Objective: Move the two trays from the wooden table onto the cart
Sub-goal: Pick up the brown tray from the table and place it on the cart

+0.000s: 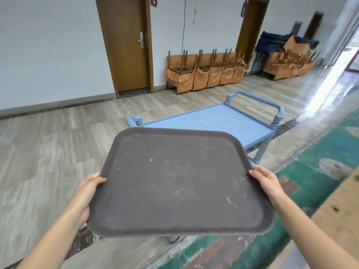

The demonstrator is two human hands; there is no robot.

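Two-handed grip, matte rounded-rectangular tray (174,181)

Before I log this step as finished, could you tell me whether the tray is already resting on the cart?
No, the brown tray is held in the air by the left hand and right hand, short of the blue cart.

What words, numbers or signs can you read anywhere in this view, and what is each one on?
"09": on the small dark red plaque at the top of the left brown wooden door; cut off by the picture's edge, so more digits may be missing.
Unreadable: the small dark red plaque beside the right brown wooden door, too blurred.
No text: the dark brown rectangular plastic tray and the blue plastic cart.
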